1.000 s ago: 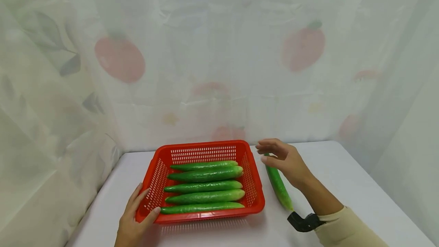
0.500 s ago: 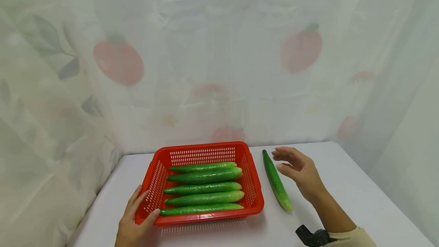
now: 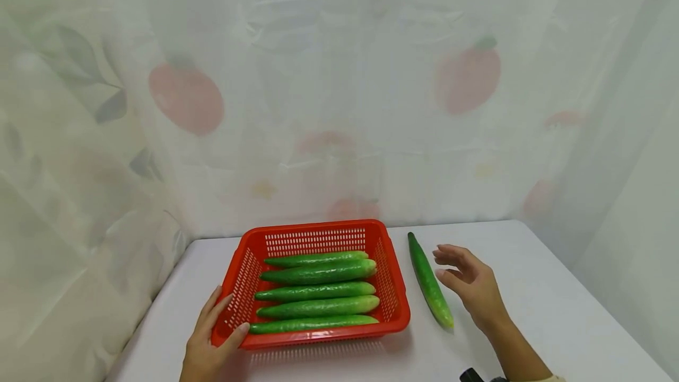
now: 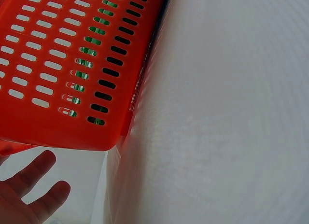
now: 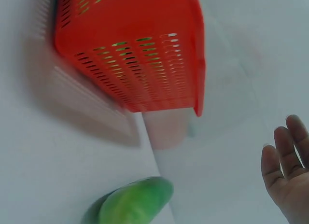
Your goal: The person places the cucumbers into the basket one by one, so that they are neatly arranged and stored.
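A red plastic basket (image 3: 325,338) with slotted walls stands on the table, holding several green cucumbers (image 3: 318,292) laid side by side. At its near left corner is my left hand (image 3: 209,338), thumb by the front rim and fingers along the left side. In the left wrist view, spread fingers (image 4: 36,173) reach toward the basket's edge. One loose cucumber (image 3: 429,282) lies right of the basket, its pale end toward me. My right hand (image 3: 472,287) hovers to the right of that cucumber, apart from it, its fingers loosely bent and holding nothing.
The white table (image 3: 557,311) extends to the right of my right hand. A pale fruit-print curtain (image 3: 329,105) hangs behind the table, and a leaf-patterned one (image 3: 79,193) hangs at the left. A black strap piece (image 3: 471,375) shows near my right wrist.
My right hand has drawn back rightward and toward me from above the loose cucumber, which now shows in full. The left hand and the basket have stayed in place.
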`<state>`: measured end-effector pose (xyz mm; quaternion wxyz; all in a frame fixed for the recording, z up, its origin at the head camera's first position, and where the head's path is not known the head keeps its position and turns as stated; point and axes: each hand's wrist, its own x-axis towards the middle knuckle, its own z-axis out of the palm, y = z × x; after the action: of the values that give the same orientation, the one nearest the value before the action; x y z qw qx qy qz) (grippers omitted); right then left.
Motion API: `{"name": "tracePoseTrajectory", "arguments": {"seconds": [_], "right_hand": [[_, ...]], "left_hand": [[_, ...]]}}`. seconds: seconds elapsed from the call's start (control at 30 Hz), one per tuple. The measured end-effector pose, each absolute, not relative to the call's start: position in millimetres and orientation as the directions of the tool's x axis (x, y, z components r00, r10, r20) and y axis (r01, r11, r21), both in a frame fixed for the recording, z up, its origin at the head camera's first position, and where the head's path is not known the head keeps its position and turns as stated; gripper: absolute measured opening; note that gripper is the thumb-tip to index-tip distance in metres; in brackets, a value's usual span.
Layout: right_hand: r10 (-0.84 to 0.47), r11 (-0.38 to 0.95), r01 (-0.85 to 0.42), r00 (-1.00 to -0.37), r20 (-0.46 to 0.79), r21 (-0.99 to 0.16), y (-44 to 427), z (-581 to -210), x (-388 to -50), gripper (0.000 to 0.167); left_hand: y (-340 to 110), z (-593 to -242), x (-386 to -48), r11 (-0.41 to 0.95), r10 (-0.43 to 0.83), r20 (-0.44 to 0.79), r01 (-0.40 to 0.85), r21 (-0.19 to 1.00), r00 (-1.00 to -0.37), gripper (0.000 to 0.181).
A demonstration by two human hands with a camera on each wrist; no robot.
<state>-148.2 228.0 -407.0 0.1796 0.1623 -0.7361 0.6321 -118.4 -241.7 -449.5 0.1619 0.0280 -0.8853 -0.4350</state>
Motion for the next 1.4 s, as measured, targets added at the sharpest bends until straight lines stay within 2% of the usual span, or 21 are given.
{"name": "tracePoseTrajectory", "arguments": {"seconds": [0.33, 0.87, 1.1, 1.4], "right_hand": [[0.119, 0.167, -0.34, -0.925, 0.361, -0.925, 234, -438, -151, 0.035], [0.273, 0.186, -0.244, -0.918, 0.288, -0.952, 232, -479, -155, 0.037], [0.311, 0.265, -0.152, -0.921, 0.234, -0.952, 231, -487, -153, 0.038], [0.309, 0.312, -0.096, -0.93, 0.197, -0.945, 233, -500, -156, 0.041]], "left_hand": [[-241, -450, -120, 0.623, -0.191, 0.245, 0.076, 0.779, -0.95, 0.062], [-241, -446, -118, 0.62, -0.174, 0.267, 0.105, 0.777, -0.948, 0.062], [-241, -447, -118, 0.62, -0.174, 0.266, 0.104, 0.777, -0.948, 0.062], [-242, -448, -119, 0.622, -0.188, 0.231, 0.067, 0.78, -0.955, 0.063]]}}
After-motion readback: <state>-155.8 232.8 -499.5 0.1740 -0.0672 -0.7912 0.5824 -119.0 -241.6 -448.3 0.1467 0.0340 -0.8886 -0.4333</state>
